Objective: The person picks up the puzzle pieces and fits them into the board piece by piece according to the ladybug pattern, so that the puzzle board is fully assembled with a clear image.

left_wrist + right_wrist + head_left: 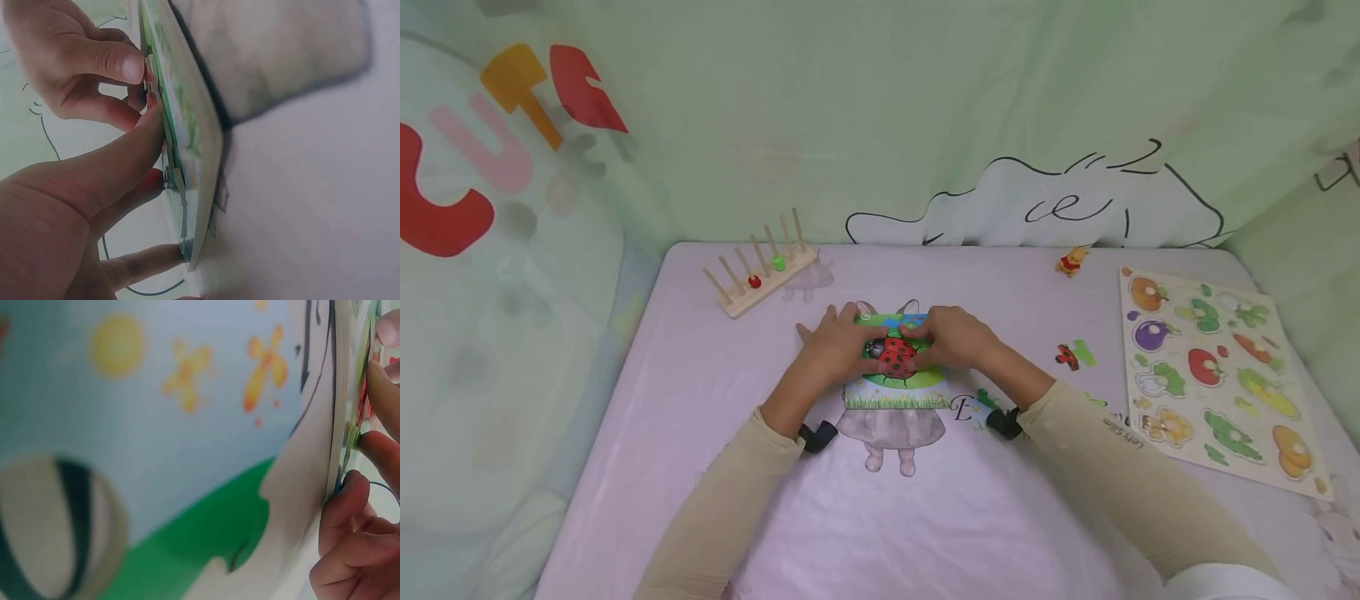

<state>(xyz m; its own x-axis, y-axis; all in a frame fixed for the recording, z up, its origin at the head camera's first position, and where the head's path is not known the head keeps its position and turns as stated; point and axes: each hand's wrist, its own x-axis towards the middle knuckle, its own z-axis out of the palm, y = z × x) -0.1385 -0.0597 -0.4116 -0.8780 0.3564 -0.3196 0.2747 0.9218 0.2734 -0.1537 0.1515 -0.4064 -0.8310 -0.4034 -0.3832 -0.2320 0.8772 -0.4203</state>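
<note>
Person's L hand (835, 346): fingers spread, pressing on rect. puzzle w/ red, black-spotted ladybug on green (898, 393). R hand (958, 337): thumb + finger bent onto it too; can't tell if that grip pinches a piece. Puzzle's btwn both hands on pink cloth-covered table (880, 533), script "E" (961, 407) printed just R. Beige R sleeve (1097, 467) reads approx. "Lets slim". Further R: loose red-and-green pieces (1067, 357), pale veg. board (1187, 335). Back L: wooden peg rack (775, 286). L wall: coloured "C", "U", "T" letters (523, 87).

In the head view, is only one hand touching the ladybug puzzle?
No, the left hand and the right hand both have fingers on the ladybug puzzle.
</note>
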